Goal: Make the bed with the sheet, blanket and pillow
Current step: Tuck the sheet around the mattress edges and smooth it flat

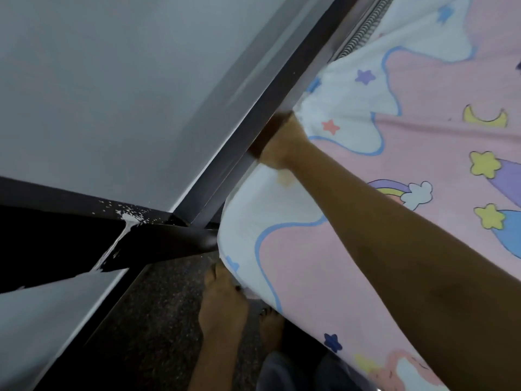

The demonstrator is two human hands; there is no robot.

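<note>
Right hand [277, 145] at frame centre, fingers buried between sheet [352, 170] and dark rail [248, 114]; grip I cannot tell, likely tucking edge. Left hand [222, 300] lower centre pinches sheet corner, holding it taut over mattress [363, 26].

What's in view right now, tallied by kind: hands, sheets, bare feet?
Hands: 2 (left hand, right hand)
Sheet: 1
Bare foot: 1
Total: 4

Pink sheet [352, 263] (stars, moons, rainbows, white clouds), grey wall [112, 80].
</note>
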